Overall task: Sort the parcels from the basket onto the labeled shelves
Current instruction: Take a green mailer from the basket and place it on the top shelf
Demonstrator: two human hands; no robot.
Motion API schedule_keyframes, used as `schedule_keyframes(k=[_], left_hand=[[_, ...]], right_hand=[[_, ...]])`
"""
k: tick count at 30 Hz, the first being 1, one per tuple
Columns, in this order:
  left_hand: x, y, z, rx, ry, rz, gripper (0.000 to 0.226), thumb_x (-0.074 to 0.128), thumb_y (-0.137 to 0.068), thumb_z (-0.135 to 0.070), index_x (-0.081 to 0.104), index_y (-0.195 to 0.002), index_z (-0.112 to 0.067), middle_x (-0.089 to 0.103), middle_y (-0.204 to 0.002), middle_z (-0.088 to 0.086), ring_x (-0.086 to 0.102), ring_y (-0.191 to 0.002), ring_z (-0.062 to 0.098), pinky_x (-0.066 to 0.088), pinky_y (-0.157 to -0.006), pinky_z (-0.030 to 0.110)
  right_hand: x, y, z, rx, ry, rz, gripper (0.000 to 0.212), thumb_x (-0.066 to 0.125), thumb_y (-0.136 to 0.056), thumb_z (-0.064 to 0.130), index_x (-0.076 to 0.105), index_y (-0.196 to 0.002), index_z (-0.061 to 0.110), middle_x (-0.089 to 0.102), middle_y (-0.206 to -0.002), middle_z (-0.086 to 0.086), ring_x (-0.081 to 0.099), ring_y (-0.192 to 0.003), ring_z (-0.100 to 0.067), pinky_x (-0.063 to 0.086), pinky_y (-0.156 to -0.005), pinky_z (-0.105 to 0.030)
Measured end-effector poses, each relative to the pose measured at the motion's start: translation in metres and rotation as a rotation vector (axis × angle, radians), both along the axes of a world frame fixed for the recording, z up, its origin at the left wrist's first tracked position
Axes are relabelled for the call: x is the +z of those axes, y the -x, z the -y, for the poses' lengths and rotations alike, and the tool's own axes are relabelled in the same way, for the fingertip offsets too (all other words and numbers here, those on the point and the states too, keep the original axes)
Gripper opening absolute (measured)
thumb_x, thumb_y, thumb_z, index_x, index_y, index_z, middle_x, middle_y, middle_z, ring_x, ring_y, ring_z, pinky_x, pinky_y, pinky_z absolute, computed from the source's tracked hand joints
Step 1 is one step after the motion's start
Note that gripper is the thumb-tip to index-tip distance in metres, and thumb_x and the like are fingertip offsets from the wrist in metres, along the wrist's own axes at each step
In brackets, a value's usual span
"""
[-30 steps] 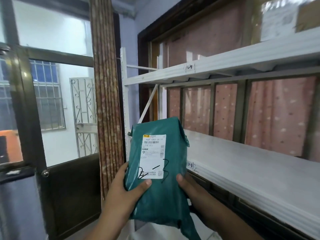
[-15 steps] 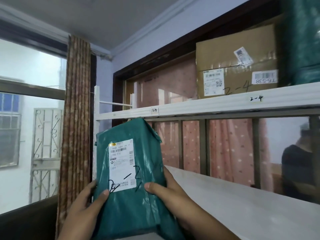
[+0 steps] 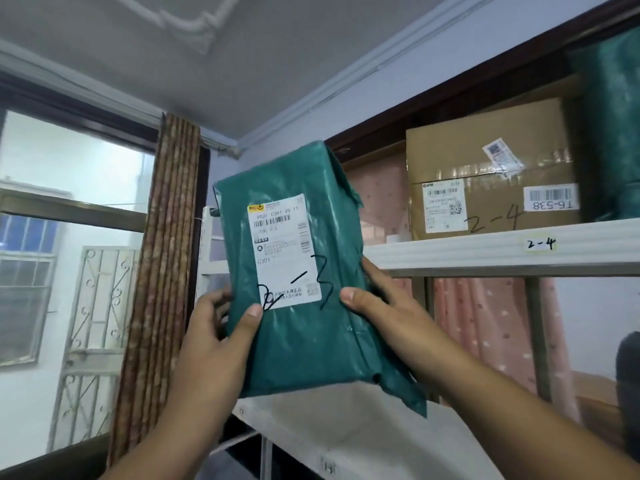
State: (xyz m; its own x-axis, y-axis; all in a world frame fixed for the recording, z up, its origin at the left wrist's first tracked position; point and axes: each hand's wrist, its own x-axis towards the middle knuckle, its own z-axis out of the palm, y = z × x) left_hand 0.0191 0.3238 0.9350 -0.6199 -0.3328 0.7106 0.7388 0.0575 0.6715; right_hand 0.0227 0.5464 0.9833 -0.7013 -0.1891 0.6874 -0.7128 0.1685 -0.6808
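Both hands hold one green poly-mailer parcel (image 3: 304, 271) upright in front of the racking, label side toward the camera, most likely so the hand-written "2-3" on its white shipping label (image 3: 282, 251) can be read against the marks on the shelves. The left hand (image 3: 221, 327) clamps the parcel's lower left edge, thumb pressed flat on the front just below the label's corner and the other fingers out of sight behind; the right hand (image 3: 384, 306) mirrors it on the right edge, thumb on the front beside the pen stroke of the "3", fingers wrapped around the back. Neither hand is spread; each pinches the soft bag between thumb and fingers. Above and to the right of the grip runs the upper shelf (image 3: 485, 252), whose front lip bears a "2-4" tag (image 3: 540, 243); a cardboard box (image 3: 491, 174) also marked "2-4" sits on it, with another green parcel (image 3: 613, 126) beside that box. Just behind the top of the held parcel the upper shelf looks bare to the left of the box, probably the room meant for "2-3", though no such tag shows here. Below the grip the lower shelf (image 3: 346, 431) lies open and white. To the left, the rack's upright post (image 3: 207, 237) and a striped curtain (image 3: 162, 271) close that side.
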Motion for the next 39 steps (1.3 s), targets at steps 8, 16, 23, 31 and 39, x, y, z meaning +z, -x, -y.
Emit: schedule_keyframes(k=[8, 16, 23, 31, 39], left_hand=[[0.135, 0.085, -0.005, -0.088, 0.027, -0.080, 0.031, 0.053, -0.104, -0.024, 0.044, -0.130, -0.038, 0.063, -0.122, -0.013, 0.066, -0.106, 0.014, 0.061, -0.087, 0.050], [0.207, 0.214, 0.002, -0.236, 0.167, -0.076, 0.059, 0.059, -0.096, -0.004, 0.035, -0.144, -0.030, 0.064, -0.126, -0.002, 0.066, -0.105, 0.021, 0.059, -0.094, 0.048], [0.231, 0.321, -0.008, -0.277, 0.259, -0.076, 0.066, 0.058, -0.097, 0.004, 0.036, -0.151, -0.025, 0.059, -0.130, -0.004, 0.061, -0.106, 0.023, 0.050, -0.068, 0.025], [0.221, 0.421, -0.028, -0.296, 0.416, 0.035, 0.070, 0.062, -0.089, 0.008, 0.042, -0.148, -0.024, 0.067, -0.121, 0.007, 0.068, -0.103, 0.031, 0.061, -0.092, 0.051], [0.218, 0.423, -0.024, -0.228, 0.693, 0.131, 0.089, 0.069, -0.089, 0.001, 0.019, -0.158, -0.026, 0.058, -0.104, 0.004, 0.059, -0.083, 0.020, 0.055, -0.069, 0.034]], right_hand=[[0.118, 0.048, 0.019, -0.171, 0.061, -0.222, 0.035, 0.064, -0.101, 0.030, 0.067, -0.136, 0.025, 0.079, -0.114, 0.009, 0.076, -0.102, -0.009, 0.059, -0.088, -0.027], [0.189, 0.133, 0.040, -0.628, -0.081, -0.273, 0.031, 0.062, -0.103, 0.022, 0.070, -0.133, 0.022, 0.075, -0.113, 0.009, 0.070, -0.107, -0.016, 0.056, -0.100, -0.037], [0.225, 0.214, 0.051, -1.068, -0.278, -0.196, 0.027, 0.069, -0.095, 0.022, 0.071, -0.121, 0.014, 0.072, -0.112, -0.009, 0.069, -0.101, -0.032, 0.060, -0.093, -0.048], [0.213, 0.295, 0.048, -1.180, -0.451, 0.111, 0.014, 0.057, -0.099, 0.006, 0.061, -0.111, 0.002, 0.066, -0.108, -0.019, 0.070, -0.094, -0.035, 0.065, -0.083, -0.047], [0.189, 0.310, 0.040, -1.155, -0.458, 0.203, 0.024, 0.064, -0.095, 0.015, 0.062, -0.117, 0.005, 0.068, -0.107, -0.014, 0.069, -0.097, -0.030, 0.061, -0.081, -0.036]])
